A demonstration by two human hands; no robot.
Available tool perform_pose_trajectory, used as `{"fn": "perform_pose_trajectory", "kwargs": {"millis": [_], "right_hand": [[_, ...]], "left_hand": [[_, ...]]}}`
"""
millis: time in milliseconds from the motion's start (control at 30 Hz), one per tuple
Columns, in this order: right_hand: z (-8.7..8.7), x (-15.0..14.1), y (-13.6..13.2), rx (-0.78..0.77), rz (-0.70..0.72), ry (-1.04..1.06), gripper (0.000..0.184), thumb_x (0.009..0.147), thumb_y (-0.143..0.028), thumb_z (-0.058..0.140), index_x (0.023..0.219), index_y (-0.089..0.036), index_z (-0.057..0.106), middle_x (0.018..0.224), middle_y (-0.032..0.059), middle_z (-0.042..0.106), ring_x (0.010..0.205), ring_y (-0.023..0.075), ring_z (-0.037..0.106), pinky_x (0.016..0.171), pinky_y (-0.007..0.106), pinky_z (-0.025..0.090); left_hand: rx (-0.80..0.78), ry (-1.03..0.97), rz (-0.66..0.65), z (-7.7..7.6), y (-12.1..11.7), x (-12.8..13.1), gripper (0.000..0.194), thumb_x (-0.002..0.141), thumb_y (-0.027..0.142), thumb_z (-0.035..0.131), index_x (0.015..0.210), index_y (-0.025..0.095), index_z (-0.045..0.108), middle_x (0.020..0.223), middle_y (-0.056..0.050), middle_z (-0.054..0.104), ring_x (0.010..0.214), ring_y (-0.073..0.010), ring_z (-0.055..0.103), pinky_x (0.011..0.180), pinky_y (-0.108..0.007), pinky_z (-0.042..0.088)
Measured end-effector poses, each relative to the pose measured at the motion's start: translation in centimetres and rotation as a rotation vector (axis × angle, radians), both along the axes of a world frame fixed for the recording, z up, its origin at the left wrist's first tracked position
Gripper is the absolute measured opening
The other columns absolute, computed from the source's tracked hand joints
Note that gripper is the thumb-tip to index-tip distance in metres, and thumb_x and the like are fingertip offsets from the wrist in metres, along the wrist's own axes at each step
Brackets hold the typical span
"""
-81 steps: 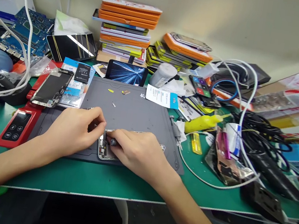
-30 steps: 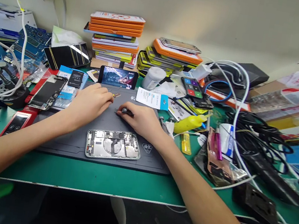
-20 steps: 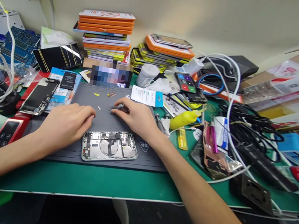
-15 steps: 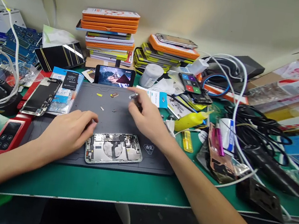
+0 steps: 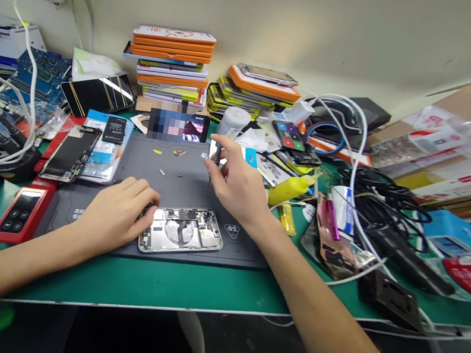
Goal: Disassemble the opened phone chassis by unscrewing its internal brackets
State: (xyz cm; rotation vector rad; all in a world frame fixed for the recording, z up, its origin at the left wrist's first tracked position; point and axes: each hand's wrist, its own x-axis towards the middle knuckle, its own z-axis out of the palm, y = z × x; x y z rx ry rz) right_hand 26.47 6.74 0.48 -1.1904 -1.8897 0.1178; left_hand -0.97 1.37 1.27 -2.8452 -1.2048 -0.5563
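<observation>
An opened phone body [image 5: 172,231] lies on the dark grey work mat [image 5: 245,253], its inner parts and a round coil showing. My left hand [image 5: 124,209] rests at its left end, fingers curled and thumb against the edge; the fingertips are partly hidden. Above the mat, beyond the phone, my right hand [image 5: 238,186] holds a small dark screwdriver [image 5: 217,154] upright between thumb and fingers. A small silvery piece [image 5: 204,156] shows beside the right thumb. Tiny parts lie on the mat, among them a gold-brown flex piece [image 5: 180,153] and a yellow strip [image 5: 157,152].
A detached phone screen [image 5: 71,154] and a red device with buttons [image 5: 20,216] sit to the left. A lit phone [image 5: 198,128] stands behind the mat. Stacked orange cases [image 5: 173,48] are at the back. To the right lie a yellow bottle [image 5: 290,190] and tangled cables [image 5: 388,208].
My right hand has turned so the screwdriver now shows upright, and its index finger has curled in. My left hand has settled closer onto the phone's left end. The view has shifted slightly.
</observation>
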Motion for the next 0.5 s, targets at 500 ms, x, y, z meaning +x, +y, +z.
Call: {"fn": "perform_pose_trajectory", "kwargs": {"millis": [500], "right_hand": [[-1.4,-6.8,-6.5,-0.04,0.327,0.285,0.059,0.112,-0.019,0.053,0.164,-0.035,0.029,0.115,0.0035,0.066,0.074,0.0107,0.065,0.071,0.029,0.066]], "left_hand": [[0.014,0.031,-0.011,-0.8,0.0,0.0,0.022,0.114,0.027,0.045,0.099,0.02,0.06,0.095,-0.005,0.065,0.084,-0.0235,0.056,0.074,-0.038,0.045]]}}
